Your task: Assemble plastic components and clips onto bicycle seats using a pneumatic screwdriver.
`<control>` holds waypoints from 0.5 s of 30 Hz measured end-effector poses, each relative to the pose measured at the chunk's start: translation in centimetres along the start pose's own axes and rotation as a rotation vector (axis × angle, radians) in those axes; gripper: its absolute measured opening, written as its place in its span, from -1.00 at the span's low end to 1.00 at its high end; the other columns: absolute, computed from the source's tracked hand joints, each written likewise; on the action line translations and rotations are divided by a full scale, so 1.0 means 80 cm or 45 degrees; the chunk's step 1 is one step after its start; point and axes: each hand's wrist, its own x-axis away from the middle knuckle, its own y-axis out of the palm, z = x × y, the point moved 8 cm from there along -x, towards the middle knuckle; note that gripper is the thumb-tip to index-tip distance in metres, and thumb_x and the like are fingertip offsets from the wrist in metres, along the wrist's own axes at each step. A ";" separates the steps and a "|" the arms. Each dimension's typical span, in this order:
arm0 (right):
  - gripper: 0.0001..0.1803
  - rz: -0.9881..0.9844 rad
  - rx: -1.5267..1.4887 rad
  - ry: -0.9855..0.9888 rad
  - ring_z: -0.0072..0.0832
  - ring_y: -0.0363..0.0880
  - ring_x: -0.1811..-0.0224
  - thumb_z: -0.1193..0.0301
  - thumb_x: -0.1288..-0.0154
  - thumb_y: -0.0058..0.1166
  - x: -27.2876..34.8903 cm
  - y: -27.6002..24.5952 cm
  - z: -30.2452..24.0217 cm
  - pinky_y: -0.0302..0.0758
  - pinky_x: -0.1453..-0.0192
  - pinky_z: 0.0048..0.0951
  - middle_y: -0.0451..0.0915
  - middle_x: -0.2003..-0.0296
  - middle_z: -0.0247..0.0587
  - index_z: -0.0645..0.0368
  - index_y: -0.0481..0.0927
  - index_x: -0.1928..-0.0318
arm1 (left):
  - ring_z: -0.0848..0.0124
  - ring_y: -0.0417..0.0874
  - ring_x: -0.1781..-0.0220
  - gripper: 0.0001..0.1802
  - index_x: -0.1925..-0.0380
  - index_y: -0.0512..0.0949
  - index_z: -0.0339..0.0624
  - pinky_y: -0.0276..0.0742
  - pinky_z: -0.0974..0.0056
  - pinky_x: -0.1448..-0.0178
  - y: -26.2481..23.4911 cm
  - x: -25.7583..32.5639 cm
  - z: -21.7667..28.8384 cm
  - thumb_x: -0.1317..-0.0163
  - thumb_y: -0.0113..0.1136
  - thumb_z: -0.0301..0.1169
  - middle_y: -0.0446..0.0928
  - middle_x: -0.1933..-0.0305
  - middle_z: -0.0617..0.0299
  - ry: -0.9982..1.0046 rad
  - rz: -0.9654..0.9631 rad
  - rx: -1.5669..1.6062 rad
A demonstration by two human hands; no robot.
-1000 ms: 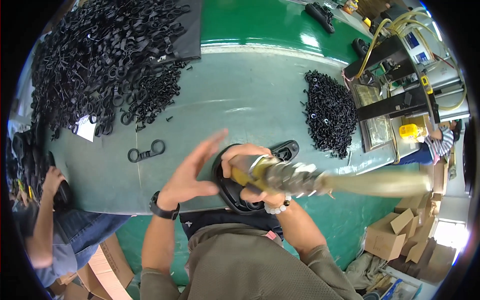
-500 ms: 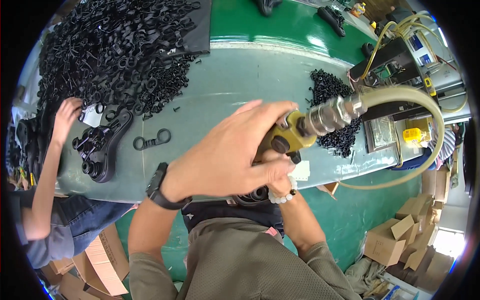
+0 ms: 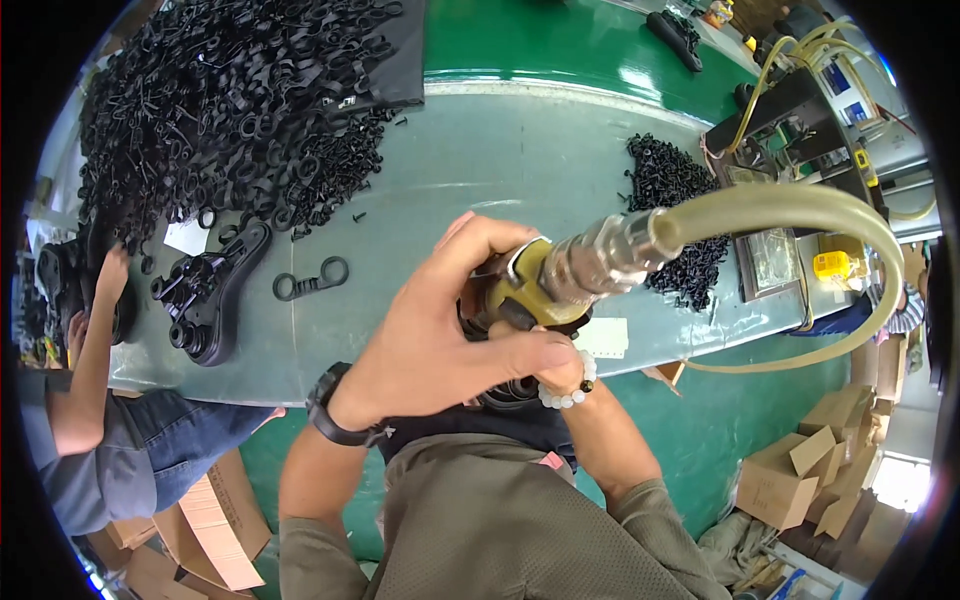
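My left hand [image 3: 430,340], with a dark watch at its wrist, is wrapped round a yellow air-powered tool [image 3: 525,285]. Metal couplings [image 3: 605,258] join that tool to a thick translucent hose [image 3: 800,205] curving off to the right. Below the tool is my right hand [image 3: 560,372], a white bead bracelet at its wrist; its fingers are mostly hidden behind the tool and my left hand. Under both hands, a round black part [image 3: 508,394] shows by the table's near edge. On the table to the left lie a black two-ring clip [image 3: 311,279] and a long black assembly [image 3: 218,300].
A large heap of black ring parts [image 3: 230,100] covers the far left, with small black screws [image 3: 335,165] beside it. Another screw pile [image 3: 665,175] sits at right near a dark rack [image 3: 800,130]. A person's arm [image 3: 95,340] works at left. Cardboard boxes [image 3: 775,490] stand on the floor.
My left hand and the tool have shifted left and slightly down. The other person's hand has moved from beside the white paper toward the left, and a second hand of theirs now shows.
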 end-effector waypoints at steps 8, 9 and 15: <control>-0.37 0.334 -1.086 0.197 -0.61 0.46 0.43 0.20 -0.12 0.44 0.000 -0.023 -0.006 0.44 0.35 -0.52 0.55 0.43 -0.33 0.34 0.46 -0.04 | 0.39 0.52 -0.01 -0.28 -0.31 0.34 -0.23 0.47 0.20 -0.12 -0.033 0.009 -0.070 -0.11 0.34 -0.44 0.48 -0.26 0.06 -0.072 0.098 0.567; -0.24 0.383 -1.046 0.293 -0.50 0.50 0.40 -0.01 -0.02 0.44 -0.001 -0.022 -0.007 0.47 0.33 -0.43 0.54 0.35 -0.24 0.35 0.46 0.00 | 0.28 0.44 -0.31 -0.35 -0.27 0.39 -0.25 0.33 0.14 -0.38 -0.065 0.025 -0.108 -0.15 0.32 -0.43 0.38 -0.37 0.01 -0.219 0.249 0.280; -0.36 0.376 -1.035 0.191 -0.61 0.44 0.40 0.30 -0.14 0.41 0.002 -0.017 -0.010 0.39 0.35 -0.56 0.51 0.36 -0.29 0.36 0.40 -0.12 | -0.14 0.19 -0.50 -0.33 -0.05 0.49 -0.36 0.23 -0.09 -0.46 0.001 0.128 -0.164 0.04 0.52 -0.28 0.32 -0.37 -0.15 -0.190 0.248 -0.780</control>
